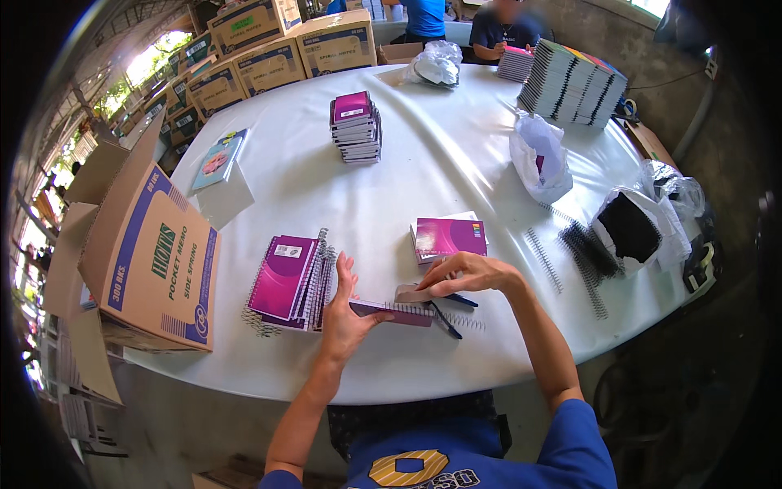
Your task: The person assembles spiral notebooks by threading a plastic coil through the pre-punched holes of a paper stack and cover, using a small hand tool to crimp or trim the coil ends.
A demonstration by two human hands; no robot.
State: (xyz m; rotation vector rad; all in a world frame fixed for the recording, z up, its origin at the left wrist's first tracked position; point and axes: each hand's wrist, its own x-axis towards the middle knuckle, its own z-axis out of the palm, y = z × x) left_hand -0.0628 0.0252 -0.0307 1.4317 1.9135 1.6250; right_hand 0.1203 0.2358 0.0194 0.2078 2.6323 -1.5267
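My left hand (349, 316) is closed on the end of a small purple spiral notebook (393, 313), held on its edge above the table with the wire coil upward. Bent over that coil, my right hand (466, 274) pinches a flat grey-brown piece (413, 295) against the spine. A loose length of coil (463, 322) sticks out past the notebook's right end. Under my right hand lies a dark-handled tool (446, 320), partly hidden, that looks like pliers. Left of my left hand sits a stack of purple spiral notebooks (283, 277). Beyond my right hand are purple-covered pads (450, 236).
An open carton (159, 261) stands at left. Farther back rises a notebook pile (354, 126). Wire coils (590, 253) and plastic bags (542, 159) lie at right, near tall notebook stacks (574, 81). Two people sit across the white table (326, 196); cartons (269, 65) are piled behind.
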